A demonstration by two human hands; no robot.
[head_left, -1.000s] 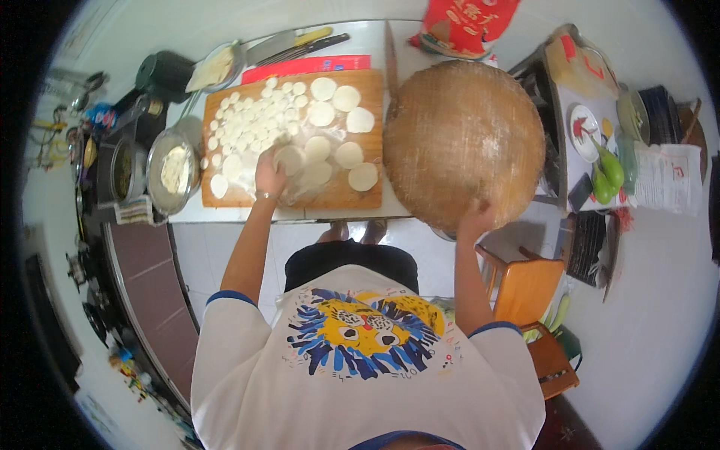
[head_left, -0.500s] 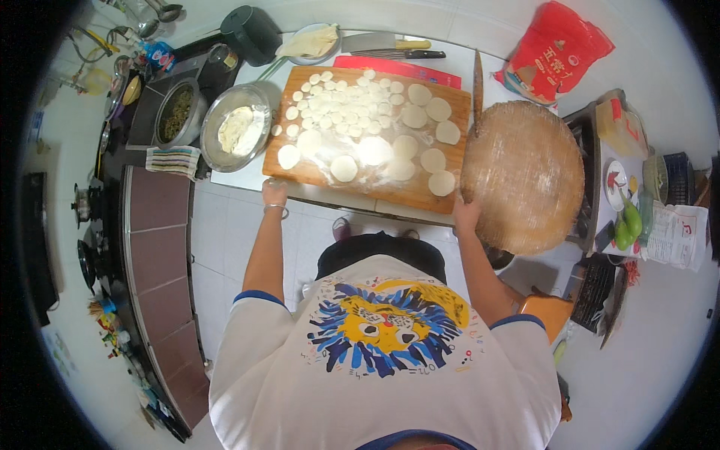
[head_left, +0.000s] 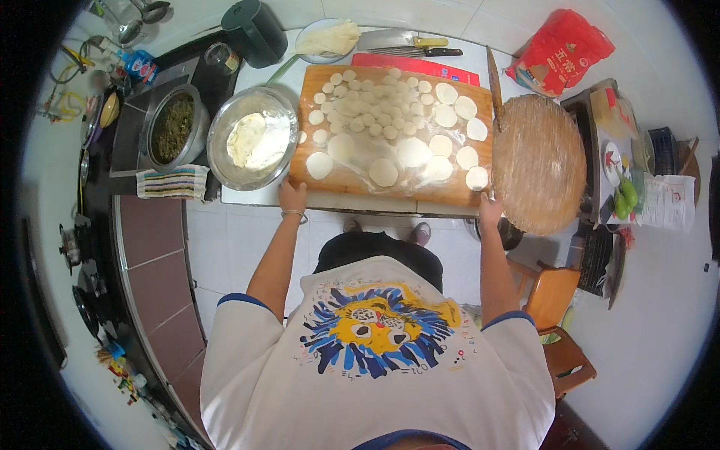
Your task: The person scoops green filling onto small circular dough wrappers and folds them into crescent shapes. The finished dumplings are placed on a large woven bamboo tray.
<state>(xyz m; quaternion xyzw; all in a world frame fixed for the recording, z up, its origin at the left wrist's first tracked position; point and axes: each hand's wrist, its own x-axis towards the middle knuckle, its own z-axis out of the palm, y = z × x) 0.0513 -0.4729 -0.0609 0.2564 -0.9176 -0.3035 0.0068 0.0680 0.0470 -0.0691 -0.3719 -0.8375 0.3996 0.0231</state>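
Note:
A rectangular wooden cutting board (head_left: 457,193) lies on the white table, dusted with flour. My left hand (head_left: 292,196) is closed on its near left corner, and my right hand (head_left: 490,211) grips its near right corner; the fingertips under it are hidden. Many small dough pieces (head_left: 367,98) cluster toward the board's far side. Larger flat dough rounds (head_left: 383,172) lie along the near side and the right. Beside the board's left edge, a steel bowl (head_left: 217,161) holds pale dough (head_left: 250,141).
A large round wooden board (head_left: 541,169) sits against the right side, with a long rolling pin (head_left: 494,82) by it. Knives (head_left: 416,52) and a red bag (head_left: 562,52) are at the back. A pot of dark green filling (head_left: 174,129) stands left; a wooden chair (head_left: 551,300) is near right.
The view has shifted, and the cutting board now appears more level and farther right in the picture. Both hands stay on its near corners.

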